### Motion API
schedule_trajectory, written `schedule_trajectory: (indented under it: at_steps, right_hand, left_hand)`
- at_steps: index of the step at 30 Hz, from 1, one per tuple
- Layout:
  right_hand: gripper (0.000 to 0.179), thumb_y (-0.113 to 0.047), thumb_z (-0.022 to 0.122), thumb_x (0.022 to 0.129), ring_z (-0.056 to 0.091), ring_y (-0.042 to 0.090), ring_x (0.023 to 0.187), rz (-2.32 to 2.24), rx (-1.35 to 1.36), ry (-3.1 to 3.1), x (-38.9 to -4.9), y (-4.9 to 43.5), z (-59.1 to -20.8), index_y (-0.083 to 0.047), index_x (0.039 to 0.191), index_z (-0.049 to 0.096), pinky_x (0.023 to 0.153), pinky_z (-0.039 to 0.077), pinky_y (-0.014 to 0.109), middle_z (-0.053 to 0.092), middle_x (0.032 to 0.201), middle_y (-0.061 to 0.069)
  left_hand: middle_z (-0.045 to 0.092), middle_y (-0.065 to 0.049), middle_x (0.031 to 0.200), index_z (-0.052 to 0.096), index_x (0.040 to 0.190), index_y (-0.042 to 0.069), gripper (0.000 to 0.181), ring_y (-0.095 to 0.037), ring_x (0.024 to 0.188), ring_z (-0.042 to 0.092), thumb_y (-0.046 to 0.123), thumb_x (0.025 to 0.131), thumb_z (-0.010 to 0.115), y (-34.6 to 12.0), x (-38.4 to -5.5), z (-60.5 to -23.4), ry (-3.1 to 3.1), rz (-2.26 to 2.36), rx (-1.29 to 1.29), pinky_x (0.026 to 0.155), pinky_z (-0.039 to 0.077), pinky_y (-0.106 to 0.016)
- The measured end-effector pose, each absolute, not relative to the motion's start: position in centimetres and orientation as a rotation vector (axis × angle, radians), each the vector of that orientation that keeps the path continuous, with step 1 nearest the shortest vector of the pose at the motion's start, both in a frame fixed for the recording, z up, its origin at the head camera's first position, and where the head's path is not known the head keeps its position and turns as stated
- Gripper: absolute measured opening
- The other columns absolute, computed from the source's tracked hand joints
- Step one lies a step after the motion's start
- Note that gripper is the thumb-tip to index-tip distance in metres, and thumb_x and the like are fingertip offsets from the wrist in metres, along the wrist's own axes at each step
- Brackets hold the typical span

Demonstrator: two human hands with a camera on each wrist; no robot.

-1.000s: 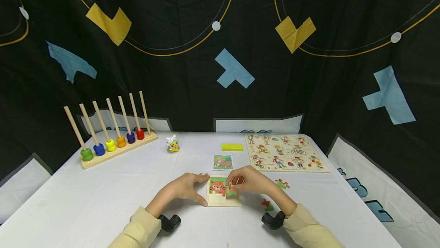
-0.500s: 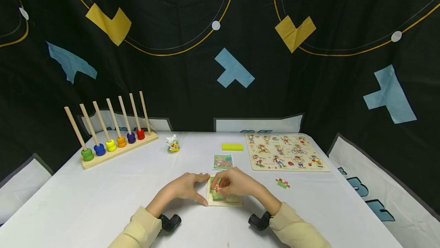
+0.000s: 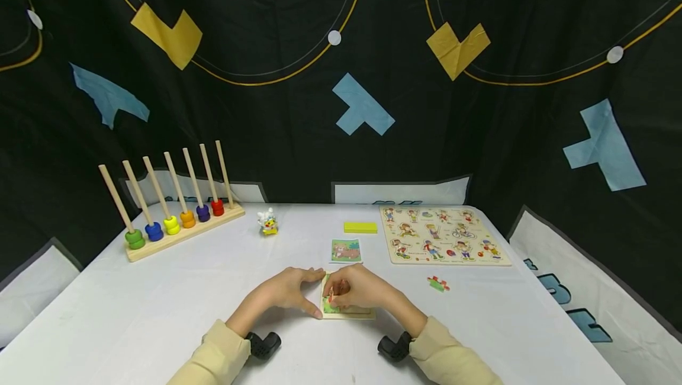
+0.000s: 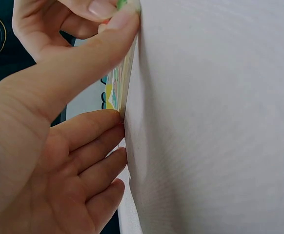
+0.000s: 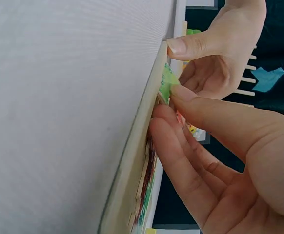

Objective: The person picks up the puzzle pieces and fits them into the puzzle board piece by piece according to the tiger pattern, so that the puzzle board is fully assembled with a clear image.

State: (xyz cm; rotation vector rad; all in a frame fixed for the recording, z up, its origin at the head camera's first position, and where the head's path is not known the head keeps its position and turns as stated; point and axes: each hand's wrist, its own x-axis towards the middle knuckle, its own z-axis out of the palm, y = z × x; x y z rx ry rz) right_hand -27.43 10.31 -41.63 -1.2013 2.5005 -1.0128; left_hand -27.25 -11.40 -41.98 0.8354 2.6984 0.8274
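A small wooden jigsaw board [image 3: 358, 316] lies flat on the white table, mostly covered by the hands. My left hand [image 3: 290, 290] steadies its left side, the thumb at the near corner and the straight fingers along the edge farther back. Over the board, my right hand [image 3: 361, 288] pinches a green and red puzzle piece [image 5: 166, 82] between thumb and fingers, at the near-left part of the frame. The piece sits slightly tilted by the rim in the right wrist view. Other fitted pieces are largely hidden under the right hand.
One loose puzzle piece [image 3: 438, 284] lies right of the board. Behind it are a picture card [image 3: 346, 251], a yellow block [image 3: 360, 228] and a large peg puzzle [image 3: 444, 237]. A small toy figure [image 3: 267, 223] and a ring stacker [image 3: 183, 234] stand at the back left.
The right hand has moved left across the board with a piece, to its near-left part. A loose piece near the right wrist is no longer seen. The left hand has stayed put.
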Motion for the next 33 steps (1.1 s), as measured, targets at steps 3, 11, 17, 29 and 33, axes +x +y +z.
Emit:
schedule_trajectory:
  at_steps: [3, 11, 17, 29, 33]
  right_hand:
    - [0.013, 0.001, 0.074, 0.082, 0.054, 0.0, 0.062, -0.948, -1.234, 2.541, -27.4, 10.4, -41.6, -0.008, 0.091, 0.072, 0.057, 0.049, 0.015, 0.06, 0.074, -0.008]
    - [0.017, -0.005, 0.078, 0.08, 0.056, -0.001, 0.07, -0.783, -1.302, 2.592, -27.2, 10.7, -41.0, -0.008, 0.097, 0.075, 0.065, 0.05, 0.014, 0.062, 0.077, -0.01]
    - [0.014, -0.001, 0.075, 0.081, 0.057, -0.002, 0.067, -0.785, -1.303, 2.589, -27.2, 10.8, -40.9, -0.007, 0.094, 0.076, 0.063, 0.049, 0.014, 0.067, 0.077, -0.006]
    - [0.02, -0.001, 0.076, 0.08, 0.053, 0.0, 0.069, -0.757, -1.289, 2.624, -27.4, 11.3, -40.7, -0.01, 0.097, 0.076, 0.063, 0.048, 0.016, 0.065, 0.08, -0.002]
    - [0.026, -0.001, 0.078, 0.078, 0.052, 0.003, 0.07, -0.732, -1.244, 2.632, -27.6, 11.5, -40.7, -0.011, 0.101, 0.074, 0.063, 0.047, 0.017, 0.064, 0.083, -0.001]
  left_hand:
    - [0.045, -0.016, 0.144, 0.051, 0.138, 0.001, 0.09, -0.036, 0.135, 0.039, 0.04, 0.065, 0.088, -11.4, -27.2, -41.9, 2.694, 0.828, 0.827, 0.11, 0.03, -0.052]
    - [0.044, -0.017, 0.145, 0.05, 0.139, 0.0, 0.091, -0.036, 0.135, 0.038, 0.04, 0.066, 0.087, -11.4, -27.2, -41.8, 2.687, 0.832, 0.826, 0.111, 0.03, -0.052]
    - [0.044, -0.016, 0.145, 0.05, 0.139, 0.001, 0.091, -0.036, 0.135, 0.038, 0.04, 0.066, 0.087, -11.4, -27.2, -41.9, 2.691, 0.819, 0.823, 0.111, 0.029, -0.052]
    - [0.045, -0.016, 0.144, 0.051, 0.138, 0.0, 0.09, -0.036, 0.135, 0.038, 0.039, 0.065, 0.087, -11.4, -27.1, -41.9, 2.696, 0.818, 0.84, 0.111, 0.03, -0.052]
    - [0.046, -0.016, 0.144, 0.051, 0.137, 0.0, 0.09, -0.037, 0.135, 0.039, 0.039, 0.065, 0.087, -11.5, -27.1, -41.9, 2.7, 0.81, 0.839, 0.111, 0.03, -0.052]
